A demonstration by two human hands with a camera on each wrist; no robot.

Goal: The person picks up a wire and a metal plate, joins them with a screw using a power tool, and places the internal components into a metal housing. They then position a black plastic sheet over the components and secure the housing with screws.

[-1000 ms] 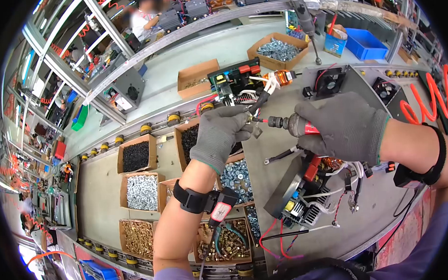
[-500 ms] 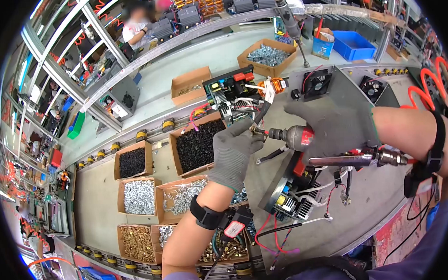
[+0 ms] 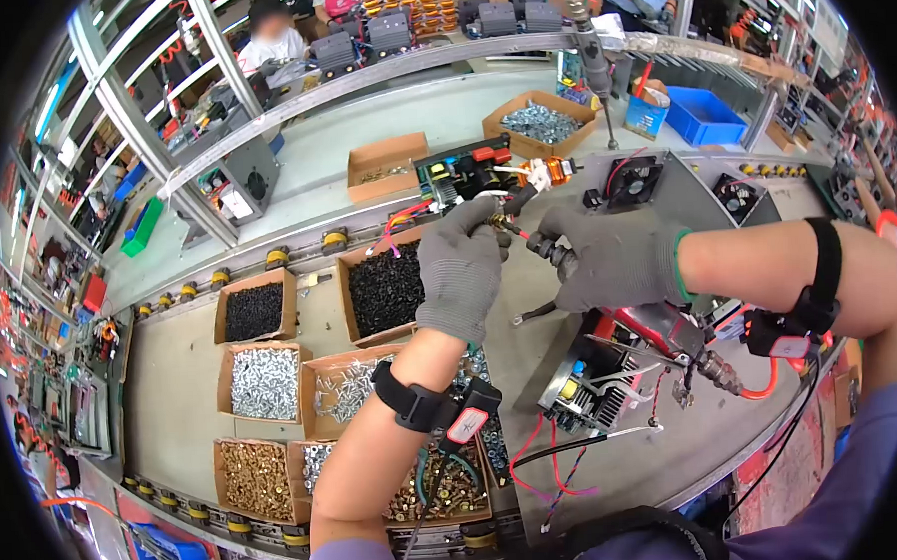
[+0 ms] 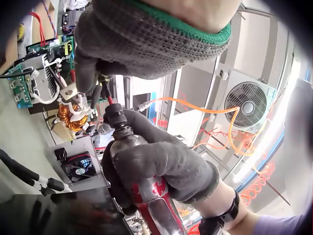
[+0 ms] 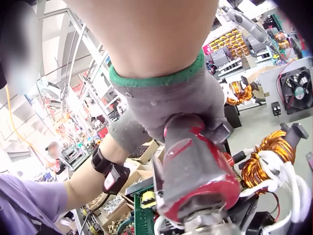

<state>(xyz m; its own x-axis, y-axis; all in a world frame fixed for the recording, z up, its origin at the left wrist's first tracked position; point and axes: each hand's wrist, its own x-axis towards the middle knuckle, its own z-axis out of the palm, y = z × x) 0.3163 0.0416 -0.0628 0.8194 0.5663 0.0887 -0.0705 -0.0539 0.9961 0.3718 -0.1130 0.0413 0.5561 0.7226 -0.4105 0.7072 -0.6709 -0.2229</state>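
Observation:
My gloved left hand (image 3: 460,274) pinches a small brass-coloured metal fitting (image 3: 503,221) at the end of a black-sleeved cable (image 3: 525,197). My gloved right hand (image 3: 613,258) grips a red and grey air screwdriver (image 4: 156,196), fingers wrapped around its front. Its black chuck (image 4: 115,116) and red-shanked bit (image 4: 110,99) point at the fitting; the bit's tip is partly hidden by the left fingers. Behind the hands stands a circuit board assembly (image 3: 448,178) with a copper coil (image 4: 73,117). A second board assembly (image 3: 598,374) lies below the screwdriver.
Cardboard boxes of black screws (image 3: 384,288), silver screws (image 3: 263,381) and brass fasteners (image 3: 257,479) stand to the left. A metal panel with a fan (image 3: 634,180) is at the right. Another driver (image 3: 594,68) hangs beyond, near a blue bin (image 3: 705,117). An orange air hose (image 3: 768,381) trails right.
The right hand has moved left and closer around the screwdriver's front. The screwdriver has tilted, its rear end now lower and toward me. The left hand still pinches the fitting.

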